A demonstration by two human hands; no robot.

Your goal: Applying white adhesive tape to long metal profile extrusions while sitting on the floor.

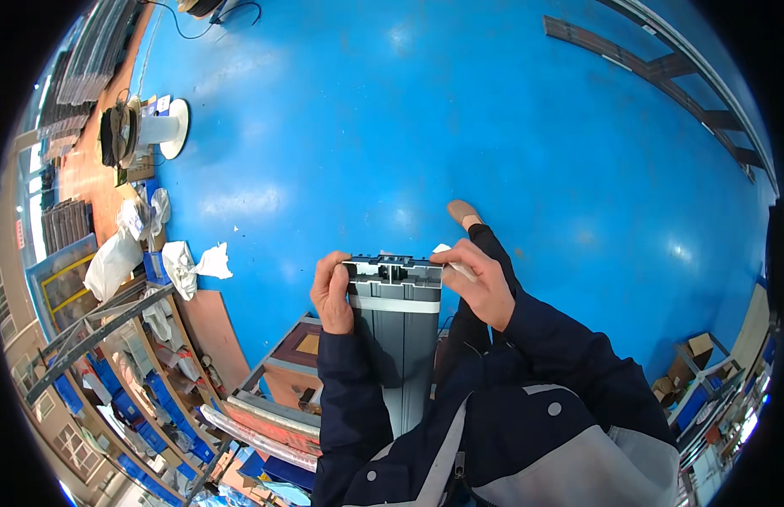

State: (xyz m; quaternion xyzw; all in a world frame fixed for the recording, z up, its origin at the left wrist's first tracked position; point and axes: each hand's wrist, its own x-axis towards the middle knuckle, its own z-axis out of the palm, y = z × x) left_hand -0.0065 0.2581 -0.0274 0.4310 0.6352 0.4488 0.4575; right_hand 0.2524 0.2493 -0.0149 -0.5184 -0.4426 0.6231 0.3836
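A long grey plastic case (395, 346) stretches from my body toward the middle of the view. Its far end shows an open, slotted frame (396, 275) with a dark strip along the outer edge, and a white band (395, 305) crosses it just below. My left hand (333, 296) is closed on the left corner of that end, thumb and fingers pinching the edge. At the opposite corner, my right hand (483, 283) is closed, with its fingertips on the rim. A small white piece (462, 271) shows at the right fingers; its kind cannot be made out.
Blue floor (341, 135) spreads ahead. To the left are a shelf rack (147, 372) with blue bins, white bags (114, 264) and a white spool (177, 128). A wooden cabinet (290, 372) stands near my left arm. Dark frames (654, 68) lie far right; a cart (700, 380) stands nearer.
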